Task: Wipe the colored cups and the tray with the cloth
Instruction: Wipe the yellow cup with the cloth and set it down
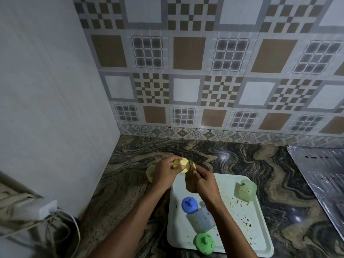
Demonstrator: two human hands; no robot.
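Gripping a yellow cup [182, 165], the left hand [164, 174] steadies it while the right hand [205, 183] pinches the cloth [190, 183]; a slip could drop it onto the soiled tray [223, 185].

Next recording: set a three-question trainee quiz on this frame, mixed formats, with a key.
1. True or false: the left hand holds a yellow lid.
2. Which sits off the tray, on the counter? A) blue lid B) yellow cup C) green lid
3. Fill in: the right hand grips the ____.
Key: 1 true; 2 B; 3 cloth.
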